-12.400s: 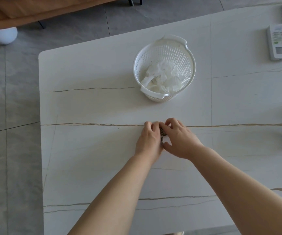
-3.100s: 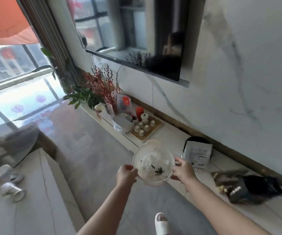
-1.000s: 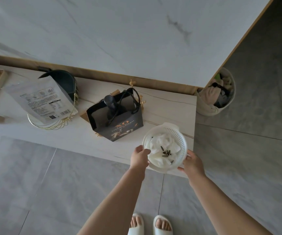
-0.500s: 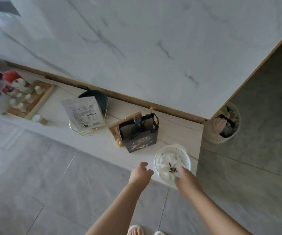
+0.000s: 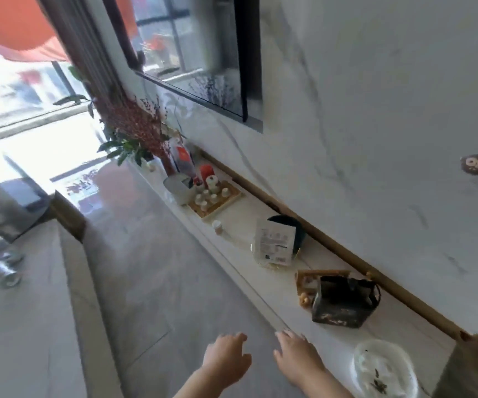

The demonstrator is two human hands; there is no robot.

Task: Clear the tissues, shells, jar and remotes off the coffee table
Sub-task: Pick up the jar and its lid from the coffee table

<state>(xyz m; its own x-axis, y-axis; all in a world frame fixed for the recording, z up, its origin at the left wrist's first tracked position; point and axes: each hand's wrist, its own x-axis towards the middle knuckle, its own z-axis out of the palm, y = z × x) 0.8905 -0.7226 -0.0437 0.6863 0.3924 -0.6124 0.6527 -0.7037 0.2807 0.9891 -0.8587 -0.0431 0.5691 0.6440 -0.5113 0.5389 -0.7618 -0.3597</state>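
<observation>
Both hands, left hand [image 5: 226, 360] and right hand [image 5: 298, 360], hover with loose, empty fingers; basket [image 5: 384, 372] at four o'clock; package print [image 5: 275, 245] unreadable.

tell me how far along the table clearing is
Done: the white basket with tissues and shells sits on the low ledge by the wall. In hand: nothing; left hand and right hand are empty. Left: jar and remotes, out of view; blurred objects sit on the coffee table.
</observation>
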